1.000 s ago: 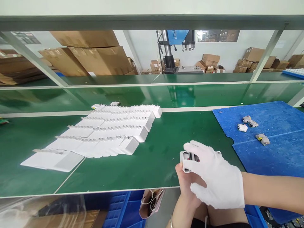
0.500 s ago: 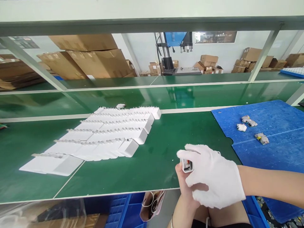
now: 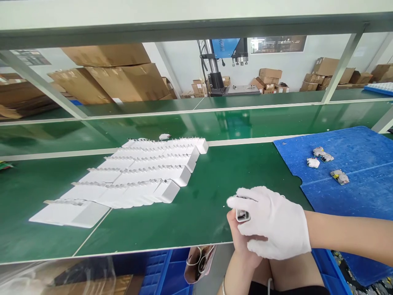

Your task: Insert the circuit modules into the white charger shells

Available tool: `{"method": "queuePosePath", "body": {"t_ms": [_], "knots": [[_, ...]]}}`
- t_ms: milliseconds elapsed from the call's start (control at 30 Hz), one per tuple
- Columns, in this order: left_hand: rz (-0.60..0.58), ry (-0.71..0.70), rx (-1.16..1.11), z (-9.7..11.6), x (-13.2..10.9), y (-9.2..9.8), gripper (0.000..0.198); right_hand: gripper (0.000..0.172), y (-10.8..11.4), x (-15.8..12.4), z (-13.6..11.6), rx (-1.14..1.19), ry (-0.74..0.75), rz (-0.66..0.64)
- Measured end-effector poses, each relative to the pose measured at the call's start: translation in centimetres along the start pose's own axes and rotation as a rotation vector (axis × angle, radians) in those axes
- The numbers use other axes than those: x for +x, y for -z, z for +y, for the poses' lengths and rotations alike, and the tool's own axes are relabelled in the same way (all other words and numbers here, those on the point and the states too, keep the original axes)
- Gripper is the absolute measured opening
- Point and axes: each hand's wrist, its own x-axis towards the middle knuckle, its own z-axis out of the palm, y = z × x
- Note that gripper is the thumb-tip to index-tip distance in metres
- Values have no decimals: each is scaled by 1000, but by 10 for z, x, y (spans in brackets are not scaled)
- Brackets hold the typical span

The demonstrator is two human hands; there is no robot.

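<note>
My bare left hand (image 3: pixel 244 246) is wrapped round a small white housing (image 3: pixel 242 216), held with its open end up near the table's front edge. Inside that opening, metallic parts show. My right hand (image 3: pixel 270 221), in a white glove, lies over the housing from the right, its fingers curved round the open end and touching it. Part of my left hand and most of the housing are hidden behind the glove. To the left, white housings (image 3: pixel 123 176) lie in several slanting rows on the green table (image 3: pixel 208 196).
A blue mat (image 3: pixel 353 151) at the right bears several small circuit assemblies (image 3: pixel 339 177). A white piece (image 3: pixel 165 136) lies behind the rows. Below the table edge are blue bins (image 3: pixel 176 270) and a pink bag (image 3: pixel 199 264). A shelf beam (image 3: pixel 196 26) crosses above.
My gloved right hand has shifted slightly left and closed further over the housing's opening, so less of the inside shows. The camera's view has shifted slightly.
</note>
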Motion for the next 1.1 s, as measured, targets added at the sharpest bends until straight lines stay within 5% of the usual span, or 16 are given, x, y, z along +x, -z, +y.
{"method": "queuePosePath", "body": {"t_ms": [133, 333, 500, 633, 800, 867, 1000, 1100], "knots": [[-22, 48, -28, -1, -2, -4, 21, 22, 2, -1, 2, 83, -175, 57], [-38, 18, 6, -1, -3, 0, 28, 28, -1, -4, 6, 1, -65, -13], [-42, 87, -28, 1, -4, -3, 26, 24, 1, -3, 5, 73, -188, 30], [-50, 35, -15, 0, -4, -7, 25, 22, 0, -2, 5, 119, -112, 19], [-144, 74, -29, -2, 1, -10, 21, 26, 7, -2, 22, 346, -556, 425], [-175, 71, -5, -3, 2, -8, 24, 36, 15, -3, 29, 433, -703, 312], [-162, 4, 67, -8, 1, -5, 25, 48, 31, -1, 27, 775, -962, -262], [-193, -54, 138, -11, 2, -10, 30, 38, 38, 3, 23, 745, -1020, -304]]}}
